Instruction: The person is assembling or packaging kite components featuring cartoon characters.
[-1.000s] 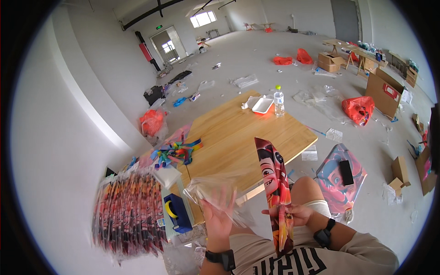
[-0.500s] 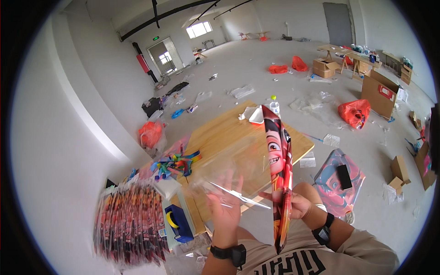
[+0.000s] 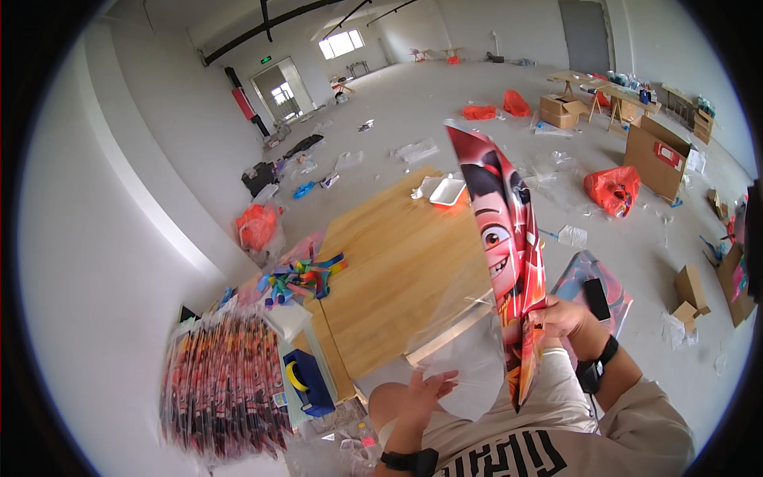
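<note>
My right hand [image 3: 559,316] is closed on the side of a folded, glossy red printed sheet [image 3: 501,238]. The sheet stands nearly upright, long and pointed at both ends, with a cartoon face on it. Clear plastic film [image 3: 469,362] hangs along its left side, over the table's near edge. Low and to the left of the sheet is my left hand [image 3: 429,393], fingers apart and nothing visibly gripped. Whether it touches the film I cannot tell. A thick row of similar folded red sheets in clear sleeves [image 3: 226,385] lies at the lower left.
The wooden table [image 3: 381,270] bears a white-and-red tray [image 3: 447,191] and colourful ribbons [image 3: 298,278]. A blue tape dispenser [image 3: 310,385] stands by the row of sheets. On the floor are a printed sheet with a black phone [image 3: 596,299], a red bag [image 3: 612,191] and cardboard boxes [image 3: 656,159].
The printed sheet and my right hand have moved right, and the sheet also rose. My left hand has dropped lower, away from the white streaks of film. The sheet now hides the bottle.
</note>
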`<state>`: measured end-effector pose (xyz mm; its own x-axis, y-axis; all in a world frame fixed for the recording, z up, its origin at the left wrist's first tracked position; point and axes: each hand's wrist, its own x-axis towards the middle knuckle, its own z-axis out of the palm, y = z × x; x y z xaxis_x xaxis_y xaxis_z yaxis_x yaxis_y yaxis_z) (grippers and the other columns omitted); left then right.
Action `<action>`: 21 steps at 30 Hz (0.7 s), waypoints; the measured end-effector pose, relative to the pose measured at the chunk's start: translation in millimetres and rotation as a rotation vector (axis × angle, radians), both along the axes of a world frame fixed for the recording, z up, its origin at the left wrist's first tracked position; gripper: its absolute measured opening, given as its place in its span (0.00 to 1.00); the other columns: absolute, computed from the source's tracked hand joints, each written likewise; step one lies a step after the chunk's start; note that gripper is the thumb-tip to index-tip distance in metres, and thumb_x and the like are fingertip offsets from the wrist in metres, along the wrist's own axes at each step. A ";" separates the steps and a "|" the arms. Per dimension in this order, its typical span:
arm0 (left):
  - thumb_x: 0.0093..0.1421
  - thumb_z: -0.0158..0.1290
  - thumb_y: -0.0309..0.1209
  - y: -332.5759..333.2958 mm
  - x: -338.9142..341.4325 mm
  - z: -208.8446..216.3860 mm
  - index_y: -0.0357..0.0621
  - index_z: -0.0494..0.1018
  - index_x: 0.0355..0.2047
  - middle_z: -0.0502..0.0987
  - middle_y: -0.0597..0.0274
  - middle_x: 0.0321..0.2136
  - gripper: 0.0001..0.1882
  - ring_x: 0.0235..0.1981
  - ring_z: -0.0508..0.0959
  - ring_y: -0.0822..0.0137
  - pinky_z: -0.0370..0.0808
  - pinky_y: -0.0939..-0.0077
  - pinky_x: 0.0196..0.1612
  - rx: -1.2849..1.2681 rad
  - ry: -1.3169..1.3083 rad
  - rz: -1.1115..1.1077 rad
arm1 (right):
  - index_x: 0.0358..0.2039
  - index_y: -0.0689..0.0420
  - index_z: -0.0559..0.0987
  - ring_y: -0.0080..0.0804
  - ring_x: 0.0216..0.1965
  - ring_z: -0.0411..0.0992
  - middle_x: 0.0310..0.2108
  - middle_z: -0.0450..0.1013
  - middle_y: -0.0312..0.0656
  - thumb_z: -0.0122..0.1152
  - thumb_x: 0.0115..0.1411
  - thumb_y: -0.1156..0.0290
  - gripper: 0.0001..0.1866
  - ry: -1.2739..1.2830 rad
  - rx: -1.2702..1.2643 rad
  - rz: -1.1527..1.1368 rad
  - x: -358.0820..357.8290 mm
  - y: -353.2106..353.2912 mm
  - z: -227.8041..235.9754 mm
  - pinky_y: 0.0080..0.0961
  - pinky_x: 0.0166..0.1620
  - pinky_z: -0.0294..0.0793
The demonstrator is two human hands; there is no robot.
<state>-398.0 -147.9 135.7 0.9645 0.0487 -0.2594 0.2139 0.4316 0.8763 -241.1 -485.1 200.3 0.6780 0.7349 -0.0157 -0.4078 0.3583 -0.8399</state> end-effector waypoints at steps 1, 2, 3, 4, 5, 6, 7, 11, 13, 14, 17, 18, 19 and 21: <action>0.67 0.57 0.30 5.7 -6.3 -23.0 0.38 0.57 0.68 0.73 0.49 0.56 0.33 0.54 0.78 0.60 0.75 0.64 0.55 0.054 0.053 0.031 | 0.60 0.61 0.74 0.33 0.53 0.76 0.52 0.76 0.42 0.60 0.69 0.73 0.20 -0.026 -0.075 0.096 3.1 1.4 16.2 0.33 0.57 0.74; 0.67 0.57 0.30 6.0 -6.5 -40.5 0.38 0.55 0.70 0.71 0.48 0.60 0.35 0.55 0.77 0.59 0.75 0.65 0.56 0.105 0.105 0.055 | 0.60 0.62 0.73 0.32 0.53 0.75 0.53 0.76 0.41 0.59 0.69 0.73 0.20 -0.108 -0.142 0.143 4.5 2.4 29.3 0.33 0.58 0.73; 0.64 0.60 0.31 -0.9 -2.0 -49.7 0.39 0.52 0.71 0.64 0.49 0.65 0.39 0.57 0.75 0.55 0.74 0.63 0.57 0.306 0.050 0.175 | 0.61 0.62 0.73 0.31 0.54 0.74 0.53 0.77 0.40 0.59 0.70 0.73 0.20 -0.193 -0.206 0.193 7.1 5.2 41.0 0.32 0.59 0.72; 0.64 0.60 0.30 -3.5 1.5 -41.3 0.39 0.53 0.70 0.64 0.48 0.65 0.39 0.58 0.75 0.55 0.73 0.62 0.57 0.505 -0.081 0.201 | 0.61 0.62 0.73 0.30 0.54 0.73 0.53 0.77 0.39 0.58 0.70 0.72 0.20 -0.277 -0.276 0.233 8.1 4.9 53.2 0.31 0.60 0.71; 0.64 0.60 0.30 -3.6 7.4 -31.8 0.39 0.54 0.70 0.65 0.48 0.65 0.38 0.59 0.74 0.55 0.73 0.62 0.58 0.704 -0.213 0.227 | 0.59 0.64 0.74 0.27 0.55 0.71 0.53 0.77 0.37 0.58 0.71 0.71 0.19 -0.345 -0.320 0.284 8.6 5.2 65.2 0.29 0.61 0.69; 0.63 0.61 0.30 -5.0 13.3 -16.7 0.39 0.55 0.70 0.65 0.48 0.65 0.38 0.60 0.74 0.55 0.73 0.62 0.59 0.901 -0.349 0.251 | 0.59 0.65 0.74 0.26 0.54 0.71 0.53 0.76 0.37 0.59 0.70 0.71 0.19 -0.388 -0.337 0.341 12.5 0.5 66.8 0.29 0.61 0.69; 0.63 0.61 0.29 -5.4 17.8 3.0 0.39 0.56 0.69 0.65 0.48 0.64 0.38 0.61 0.73 0.56 0.72 0.62 0.60 0.898 -0.406 0.149 | 0.58 0.65 0.75 0.26 0.54 0.70 0.53 0.76 0.37 0.59 0.70 0.71 0.18 -0.429 -0.356 0.400 17.1 -4.1 66.3 0.29 0.61 0.69; 0.63 0.61 0.29 -16.1 34.0 73.6 0.38 0.61 0.66 0.68 0.49 0.63 0.33 0.63 0.70 0.59 0.71 0.63 0.62 0.746 -0.517 -0.128 | 0.56 0.65 0.76 0.24 0.52 0.70 0.52 0.77 0.36 0.60 0.70 0.71 0.17 -0.555 -0.330 0.553 20.4 -3.5 83.0 0.28 0.59 0.70; 0.64 0.61 0.30 -25.8 44.7 84.9 0.38 0.65 0.63 0.70 0.51 0.61 0.29 0.62 0.71 0.61 0.71 0.63 0.61 0.626 -0.527 -0.179 | 0.55 0.64 0.78 0.23 0.49 0.72 0.49 0.78 0.35 0.61 0.70 0.70 0.16 -0.546 -0.341 0.607 23.2 -3.9 80.1 0.26 0.54 0.73; 0.64 0.61 0.30 -31.8 49.3 86.4 0.38 0.67 0.61 0.72 0.53 0.60 0.27 0.60 0.72 0.62 0.72 0.63 0.61 0.578 -0.533 -0.186 | 0.54 0.64 0.78 0.22 0.48 0.72 0.48 0.78 0.35 0.61 0.70 0.70 0.16 -0.537 -0.369 0.630 24.5 -3.3 80.4 0.25 0.54 0.74; 0.64 0.62 0.30 -37.0 65.8 113.6 0.38 0.72 0.55 0.76 0.57 0.54 0.20 0.53 0.75 0.66 0.74 0.67 0.57 0.554 -0.690 -0.263 | 0.52 0.63 0.79 0.22 0.46 0.73 0.45 0.79 0.34 0.62 0.69 0.70 0.15 -0.552 -0.412 0.656 28.1 -4.4 81.3 0.25 0.52 0.75; 0.65 0.62 0.30 -36.5 70.3 124.6 0.38 0.74 0.52 0.77 0.58 0.52 0.17 0.51 0.77 0.68 0.75 0.69 0.55 0.563 -0.769 -0.299 | 0.52 0.63 0.79 0.22 0.46 0.73 0.44 0.79 0.33 0.61 0.70 0.70 0.14 -0.587 -0.402 0.640 28.4 -4.4 82.3 0.26 0.52 0.75; 0.65 0.62 0.29 -35.4 74.0 130.1 0.38 0.75 0.50 0.78 0.60 0.49 0.16 0.47 0.77 0.70 0.75 0.72 0.53 0.456 -0.707 -0.344 | 0.51 0.63 0.79 0.22 0.45 0.73 0.43 0.79 0.33 0.61 0.70 0.70 0.14 -0.621 -0.393 0.625 28.5 -5.7 84.3 0.26 0.52 0.75; 0.64 0.62 0.28 -32.0 79.3 143.1 0.38 0.78 0.47 0.80 0.63 0.42 0.12 0.41 0.77 0.74 0.75 0.77 0.48 0.322 -0.611 -0.380 | 0.53 0.63 0.79 0.23 0.47 0.73 0.45 0.79 0.35 0.60 0.70 0.70 0.15 -0.676 -0.367 0.512 27.3 -11.6 91.0 0.27 0.54 0.74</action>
<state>-318.6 -179.9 278.8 0.8973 -0.3306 0.2926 -0.2637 0.1300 0.9558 -213.8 -496.6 291.3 0.2211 0.9749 -0.0259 0.1756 -0.0659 -0.9823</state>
